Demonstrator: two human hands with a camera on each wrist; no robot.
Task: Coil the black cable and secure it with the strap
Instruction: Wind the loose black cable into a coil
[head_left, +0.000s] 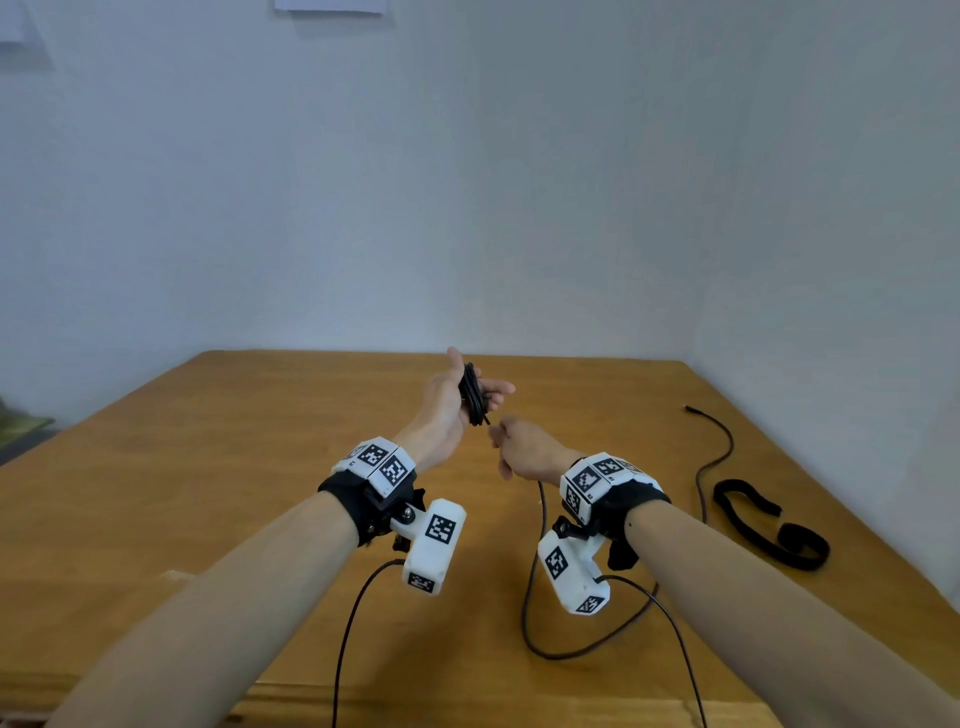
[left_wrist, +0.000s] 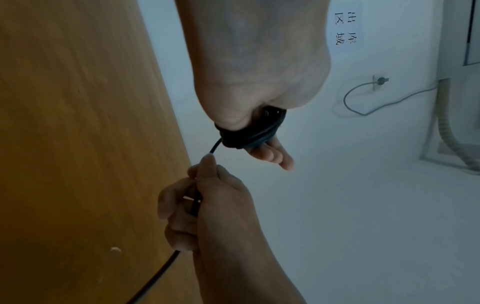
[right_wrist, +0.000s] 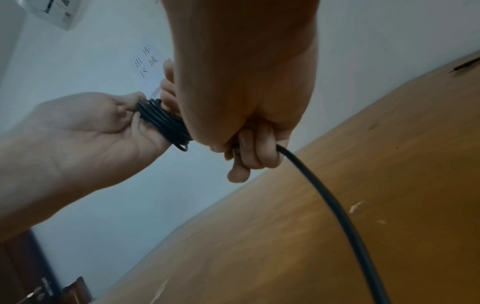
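Setting: wood table (head_left: 260, 467) in a corner, pale walls, paper notices up high. Near edge: slack of cable (head_left: 540, 613) lies in a wide loop on the top, below the rt wrist; two thinner leads run off the wrist cams toward the viewer, not part of the job. Mid: rt hand (head_left: 524, 454), fingers curled round the cable, thumb along it, just short of the coil; grip looks loose enough to let the line slide, prob. so it can feed and steer the next turn. Lt hand (head_left: 449, 400) just beyond, palm up and raised off the table; coil (head_left: 471, 392) is wound round its fingers, thumb free above it, fingertips poking out past the turns, so the hand serves as the former and keeps the turns from springing apart. Short taut run joins coil to rt hand. Rt side, farther: strap (head_left: 769, 522), black, lies loose on the table, well apart from both hands, untouched; handy for the rt hand later. Far rt: cable's free end w/ plug (head_left: 693, 409) rests on the top. Est. status: coiling part done, a good length of slack left, strapping not begun.
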